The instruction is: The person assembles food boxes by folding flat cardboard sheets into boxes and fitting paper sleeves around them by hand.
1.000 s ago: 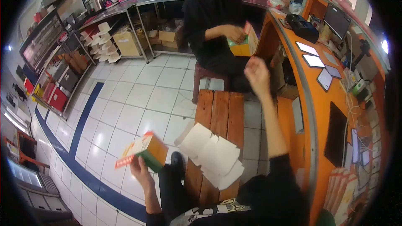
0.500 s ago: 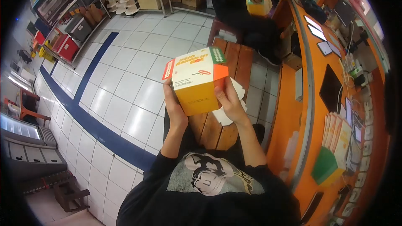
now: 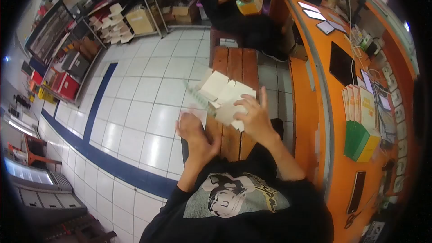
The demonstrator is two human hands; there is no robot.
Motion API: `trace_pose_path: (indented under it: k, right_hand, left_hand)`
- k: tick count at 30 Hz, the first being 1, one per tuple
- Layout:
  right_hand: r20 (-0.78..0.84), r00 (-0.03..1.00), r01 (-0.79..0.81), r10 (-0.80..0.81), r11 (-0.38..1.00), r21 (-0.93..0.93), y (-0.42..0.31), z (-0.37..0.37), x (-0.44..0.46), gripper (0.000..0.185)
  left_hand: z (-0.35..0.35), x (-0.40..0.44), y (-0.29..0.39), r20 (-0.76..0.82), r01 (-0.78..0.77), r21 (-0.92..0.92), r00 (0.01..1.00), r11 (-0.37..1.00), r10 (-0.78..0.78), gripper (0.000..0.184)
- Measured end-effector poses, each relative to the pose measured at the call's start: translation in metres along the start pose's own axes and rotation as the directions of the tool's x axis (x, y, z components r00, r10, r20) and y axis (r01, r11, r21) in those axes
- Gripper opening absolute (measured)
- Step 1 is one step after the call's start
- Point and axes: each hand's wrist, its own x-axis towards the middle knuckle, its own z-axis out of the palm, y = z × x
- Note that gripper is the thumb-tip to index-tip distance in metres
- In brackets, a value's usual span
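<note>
An unfolded cardboard box blank (image 3: 225, 91), its pale inner side up, is over the wooden bench in front of me. My right hand (image 3: 254, 119) has its fingers curled on the near right part of this blank, with one finger sticking up. My left hand (image 3: 195, 132) is at the near left of the blank, beside a blurred whitish-pink flap (image 3: 200, 116). Its thumb stands apart, while its other fingers are bent and partly hidden, so its grip is unclear. A smeared green patterned edge (image 3: 198, 94) shows along the blank's left side.
The wooden bench (image 3: 231, 60) runs away from me. Beyond it, a seated person (image 3: 238, 13) handles a yellow box (image 3: 250, 6). On the orange counter (image 3: 310, 121) to the right are folded boxes (image 3: 362, 141), phones and cables. Racks and cartons (image 3: 184, 13) line the back.
The folded yellow box has left my hands and is not visible. My right hand has moved onto the pale blank, which is now farther left and turned; my left hand has lowered slightly.
</note>
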Motion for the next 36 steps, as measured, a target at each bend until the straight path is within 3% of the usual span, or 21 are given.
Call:
trace_pose_path:
  k: [1,2,3,6,8,9,10,11,13,14,16,17,18,19,20,21,22,25,26,29,36]
  right_hand:
    - [-0.082,0.988,0.124,-0.132,0.988,-0.096,0.004,0.015,-0.007,0.005]
    - [-0.092,0.981,0.161,-0.172,0.98,-0.118,0.011,0.033,-0.015,0.006]
    - [-0.107,0.979,0.159,-0.174,0.978,-0.133,0.016,0.045,-0.022,0.006]
    - [-0.196,0.975,0.097,-0.104,0.994,-0.045,0.032,0.083,-0.05,0.005]
    - [-0.106,0.968,-0.182,0.229,0.923,0.338,0.046,0.12,-0.08,0.015]
    - [-0.008,0.941,-0.304,0.337,0.859,0.411,0.05,0.139,-0.099,0.026]
    - [0.1,0.897,-0.424,0.431,0.774,0.47,0.052,0.152,-0.116,0.037]
    - [0.099,0.895,-0.426,0.435,0.771,0.474,0.052,0.157,-0.125,0.037]
    - [0.121,0.815,-0.514,0.567,0.611,0.602,0.053,0.166,-0.139,0.049]
    - [0.125,0.809,-0.521,0.575,0.602,0.605,0.056,0.172,-0.145,0.049]
    - [-0.087,0.841,-0.437,0.534,0.765,0.472,0.065,0.185,-0.153,0.057]
    - [-0.087,0.837,-0.441,0.54,0.761,0.477,0.064,0.181,-0.151,0.057]
    - [-0.047,0.822,-0.487,0.568,0.742,0.461,0.064,0.175,-0.149,0.062]
    - [-0.009,0.804,-0.529,0.594,0.724,0.443,0.065,0.17,-0.145,0.066]
    - [-0.009,0.803,-0.531,0.596,0.721,0.446,0.066,0.166,-0.141,0.066]
    - [0.027,0.796,-0.54,0.605,0.69,0.482,0.067,0.161,-0.137,0.07]
    - [0.062,0.789,-0.55,0.611,0.657,0.516,0.069,0.158,-0.133,0.074]
    - [0.023,0.844,-0.495,0.535,0.763,0.417,0.073,0.157,-0.126,0.076]
    - [0.024,0.843,-0.496,0.537,0.761,0.417,0.074,0.158,-0.123,0.076]
    - [0.031,0.837,-0.493,0.547,0.726,0.48,0.075,0.165,-0.119,0.076]
    - [0.106,0.792,-0.536,0.601,0.603,0.59,0.075,0.168,-0.113,0.072]
  left_hand:
    - [0.003,0.002,0.007,0.273,-0.223,0.217,0.949,0.95,0.16,0.063]
    - [0.006,0.002,0.01,0.542,-0.471,0.356,0.808,0.807,0.232,0.061]
    - [0.019,-0.01,-0.01,0.601,-0.427,0.321,0.781,0.845,0.166,0.05]
    - [0.066,-0.054,-0.069,0.682,-0.193,0.255,0.73,0.947,-0.035,0.017]
    - [0.087,-0.081,-0.081,0.741,-0.161,0.243,0.667,0.957,-0.076,0.022]
    - [0.101,-0.098,-0.092,0.737,-0.098,0.175,0.673,0.98,-0.065,0.026]
    - [0.107,-0.103,-0.086,0.769,-0.065,0.228,0.624,0.971,-0.139,0.024]
    - [0.116,-0.112,-0.084,0.772,-0.07,0.23,0.621,0.971,-0.138,0.024]
    - [0.136,-0.132,-0.092,0.738,0.115,0.154,0.647,0.981,-0.192,0.024]
    - [0.146,-0.141,-0.101,0.773,0.184,0.128,0.597,0.975,-0.214,0.023]
    - [0.161,-0.147,-0.113,0.795,0.276,0.057,0.569,0.96,-0.211,0.025]
    - [0.164,-0.14,-0.111,0.81,0.366,-0.015,0.55,0.931,-0.203,0.026]
    - [0.16,-0.125,-0.107,0.885,0.439,0.063,0.392,0.896,-0.253,0.026]
    - [0.164,-0.126,-0.111,0.885,0.436,0.065,0.389,0.898,-0.254,0.026]
    - [0.167,-0.127,-0.115,0.881,0.729,0.019,0.312,0.684,-0.357,0.027]
    - [0.17,-0.129,-0.119,0.882,0.926,-0.028,0.2,0.378,-0.427,0.03]
    - [0.172,-0.13,-0.126,0.891,0.962,-0.094,0.196,0.256,-0.41,0.035]
    - [0.176,-0.127,-0.127,0.848,0.967,-0.179,0.245,0.18,-0.471,0.037]
    - [0.173,-0.122,-0.121,0.85,0.974,-0.161,0.218,0.157,-0.48,0.034]
    - [0.171,-0.126,-0.121,0.872,0.956,-0.261,0.293,0.134,-0.393,0.025]
    - [0.168,-0.133,-0.128,0.852,0.962,-0.252,0.273,0.107,-0.447,0.022]
